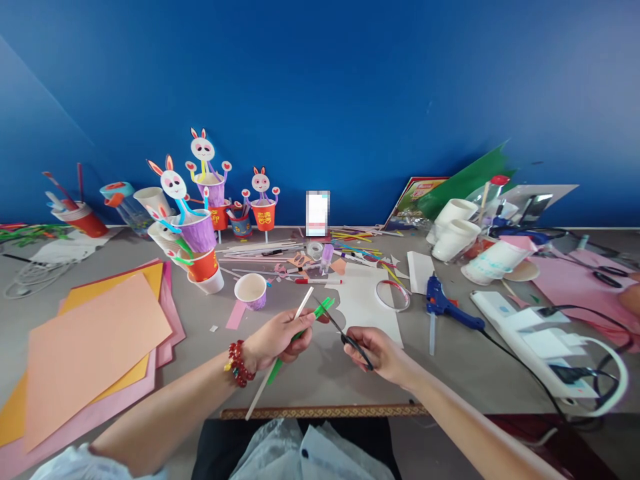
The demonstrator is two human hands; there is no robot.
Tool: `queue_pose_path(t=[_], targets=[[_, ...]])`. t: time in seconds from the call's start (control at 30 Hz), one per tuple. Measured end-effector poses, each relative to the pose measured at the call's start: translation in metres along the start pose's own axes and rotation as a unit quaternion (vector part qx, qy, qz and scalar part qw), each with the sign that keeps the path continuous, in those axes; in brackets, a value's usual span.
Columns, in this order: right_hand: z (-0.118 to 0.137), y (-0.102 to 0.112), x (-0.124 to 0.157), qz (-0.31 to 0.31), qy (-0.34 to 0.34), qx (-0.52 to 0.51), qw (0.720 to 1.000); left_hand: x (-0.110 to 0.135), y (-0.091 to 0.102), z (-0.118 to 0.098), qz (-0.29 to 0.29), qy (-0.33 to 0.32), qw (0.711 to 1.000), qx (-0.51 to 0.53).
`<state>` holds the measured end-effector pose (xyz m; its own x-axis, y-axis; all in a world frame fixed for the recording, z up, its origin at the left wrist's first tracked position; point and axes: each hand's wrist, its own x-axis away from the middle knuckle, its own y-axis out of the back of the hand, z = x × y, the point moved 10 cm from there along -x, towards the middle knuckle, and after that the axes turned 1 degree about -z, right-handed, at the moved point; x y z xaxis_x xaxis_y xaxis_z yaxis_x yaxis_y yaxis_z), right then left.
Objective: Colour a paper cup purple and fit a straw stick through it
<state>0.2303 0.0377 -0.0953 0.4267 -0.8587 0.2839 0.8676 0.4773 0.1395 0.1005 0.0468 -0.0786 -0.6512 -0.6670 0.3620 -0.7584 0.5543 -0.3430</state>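
My left hand (285, 339), with a red bead bracelet at the wrist, is closed around a long white stick (261, 392) and some narrow green strips (325, 307). Both stick out past the fingers on either side. Black-handled scissors (359, 348) are gripped in my right hand (377, 353). Their blades reach up and left to the green strips' upper end; whether they touch the strips I cannot tell. Just beyond my left hand stand a purple-sided paper cup (251, 292) and a flat pink paper strip (235, 315).
Coloured paper sheets (95, 353) lie at left, below rabbit-faced cup figures (197, 230). White paper (363, 293) and a tape roll (393, 295) lie ahead. A blue glue gun (453, 307) and a power strip (530, 347) with cables occupy the right. Another person's hand (631, 298) shows at the right edge.
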Motion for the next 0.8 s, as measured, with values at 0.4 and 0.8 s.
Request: queue_pose_path(t=[0.4, 0.8], targets=[[-0.0082, 0.0025, -0.0017, 0.013, 0.0, 0.042, 0.999, 0.0029, -0.001, 0.0015, -0.005, 0.02, 1.0, -0.014], [-0.0008, 0.0036, -0.0033, 0.007, 0.008, 0.057, 0.998, 0.0045, -0.0019, 0.0028, -0.005, 0.022, 1.0, -0.012]])
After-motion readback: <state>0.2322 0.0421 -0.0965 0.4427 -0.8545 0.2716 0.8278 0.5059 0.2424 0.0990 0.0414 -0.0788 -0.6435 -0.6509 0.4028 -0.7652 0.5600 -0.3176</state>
